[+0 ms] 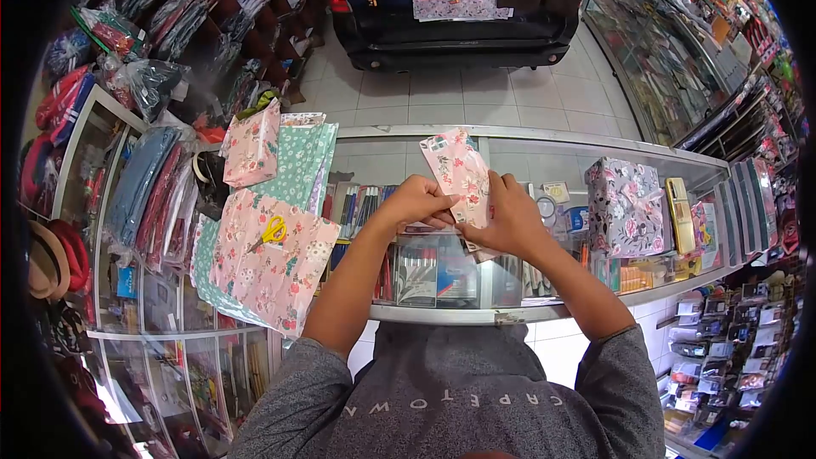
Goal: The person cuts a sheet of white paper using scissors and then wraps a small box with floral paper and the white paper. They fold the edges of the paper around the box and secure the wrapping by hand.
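Observation:
Above the glass counter [399, 157], both hands grip a narrow folded piece of pink floral wrapping paper [457, 166]. My left hand [418, 204] pinches its left edge near the lower end, fingers curled. Closed on the right side is my right hand [514, 217], with its thumb near the left fingertips. To the left lies a larger sheet of pink floral paper [255, 276], with yellow-handled scissors [274, 228] on top. Behind it sits a pink floral wrapped box [252, 149] on green floral paper [299, 166].
On the counter's right stand a grey floral wrapped box [625, 212] and a gold box [680, 214]. Pens and packets show beneath the glass. Bagged clothes [144, 191] crowd the left. Beyond the counter is a car's rear end [459, 42] with cloths draped over it.

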The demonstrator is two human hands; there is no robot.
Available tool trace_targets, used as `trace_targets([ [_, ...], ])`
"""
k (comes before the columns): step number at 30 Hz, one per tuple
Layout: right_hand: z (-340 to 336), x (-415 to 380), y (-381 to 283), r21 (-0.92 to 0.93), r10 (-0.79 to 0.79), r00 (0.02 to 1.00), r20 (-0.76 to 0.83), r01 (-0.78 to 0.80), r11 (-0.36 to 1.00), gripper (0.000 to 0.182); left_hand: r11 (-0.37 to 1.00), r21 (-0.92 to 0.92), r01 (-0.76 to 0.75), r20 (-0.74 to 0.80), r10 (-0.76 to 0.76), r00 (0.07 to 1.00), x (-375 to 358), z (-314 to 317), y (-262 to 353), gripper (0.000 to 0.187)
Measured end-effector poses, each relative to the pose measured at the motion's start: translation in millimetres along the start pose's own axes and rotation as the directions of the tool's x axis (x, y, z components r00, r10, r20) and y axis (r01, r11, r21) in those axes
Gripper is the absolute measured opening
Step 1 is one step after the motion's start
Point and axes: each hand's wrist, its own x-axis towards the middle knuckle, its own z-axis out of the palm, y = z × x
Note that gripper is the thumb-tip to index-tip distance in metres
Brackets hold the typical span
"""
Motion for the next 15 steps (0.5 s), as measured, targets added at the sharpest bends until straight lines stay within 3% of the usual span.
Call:
trace_targets([
  [4,-1.2,0.6,-10.3,0.013,0.096,0.995,0.02,-0.096,0.995,0.1,0.999,0.004,-0.036,-0.019,0.036,0.999,1.2,3.0,-2.4,0.028],
  [6,1.7,0.5,-15.8,0.033,0.224,0.975,0.012,-0.224,0.974,0.102,0.999,0.018,-0.042,-0.03,0.042,0.999,1.0,5.0,-3.3,0.028],
  [11,-1.4,1.7,-18.9,0.015,0.274,0.962,-0.006,-0.274,0.962,0.104,0.999,0.045,-0.03,-0.033,0.031,0.999,3.8,5.3,-4.2,0.034],
  [13,-1.6,2.6,-11.1,0.067,0.207,0.974,-0.089,-0.201,0.977,0.106,0.98,-0.152,-0.129,0.072,0.141,0.987,11.3,-0.4,-12.9,0.042],
  [14,-6.8,4.5,-9.2,0.069,0.205,0.973,-0.101,-0.199,0.978,0.106,0.98,-0.143,-0.137,0.073,0.149,0.986,12.2,-0.8,-12.1,0.042],
  [15,-14.0,5.0,-7.2,0.211,0.274,0.962,-0.012,-0.265,0.941,0.104,0.975,-0.179,-0.13,-0.035,0.126,0.991,14.0,1.0,-13.1,0.045],
])
